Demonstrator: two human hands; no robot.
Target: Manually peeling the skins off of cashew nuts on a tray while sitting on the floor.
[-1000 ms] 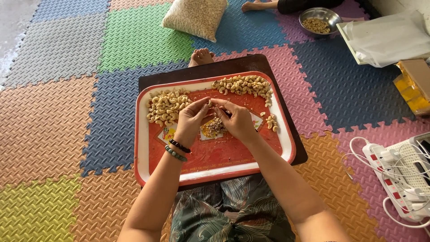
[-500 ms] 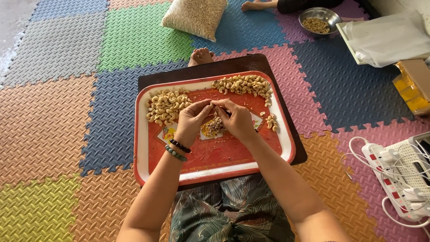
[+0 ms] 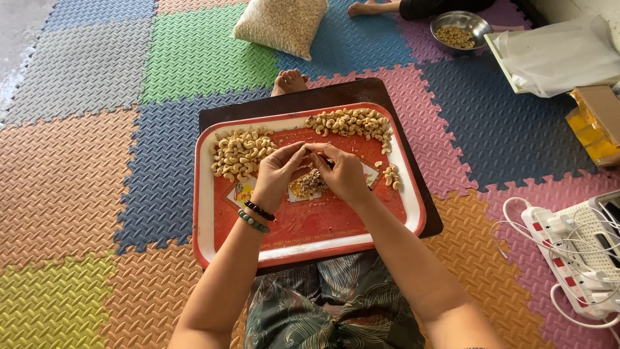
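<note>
A red tray with a white rim (image 3: 303,249) rests on a dark board (image 3: 336,97) over my lap. My left hand (image 3: 278,171) and my right hand (image 3: 342,173) meet fingertip to fingertip above the tray's middle, pinching one cashew nut (image 3: 306,148) between them. Under the hands lies a small heap of brown skins (image 3: 310,183). A pile of cashews (image 3: 239,154) sits at the tray's left, another pile (image 3: 352,123) along its far right side, and a few nuts (image 3: 391,176) at the right edge. Two bead bracelets circle my left wrist.
Coloured foam mats cover the floor. A full sack of nuts (image 3: 281,24) lies ahead, a metal bowl of nuts (image 3: 460,29) by another person's foot (image 3: 365,9). White plastic sheets (image 3: 558,55), a yellow box (image 3: 591,129) and a power strip with cables (image 3: 575,255) sit right.
</note>
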